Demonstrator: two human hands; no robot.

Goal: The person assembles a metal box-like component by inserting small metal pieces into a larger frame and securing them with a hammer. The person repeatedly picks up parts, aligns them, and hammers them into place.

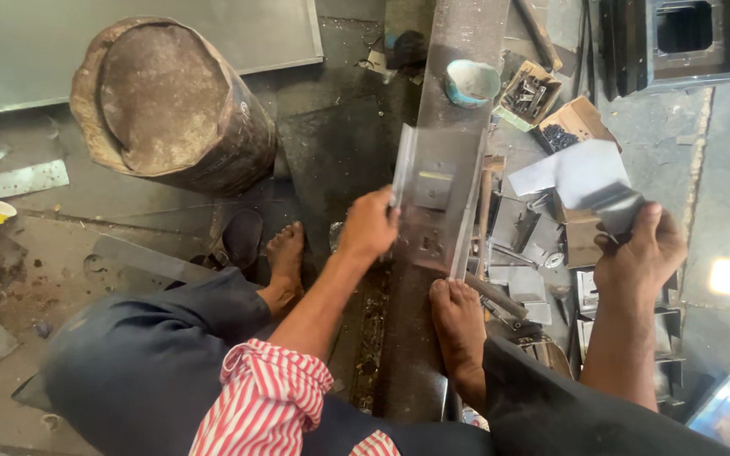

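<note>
Head view: left hand (pixel 367 226) clamps the metal channel (pixel 437 198) at centre, foot (pixel 458 325) bracing it at six o'clock — right hand (pixel 640 249), at three o'clock, pinches a folded bracket (pixel 612 205), best seated square.

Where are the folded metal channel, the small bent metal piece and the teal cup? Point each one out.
folded metal channel (pixel 434 198), head view, on its flat middle face above the left hand (pixel 368 226).
small bent metal piece (pixel 614 205), head view, on its grey face above the right hand (pixel 642 252).
teal cup (pixel 470 83), head view, on its pale inside.
</note>
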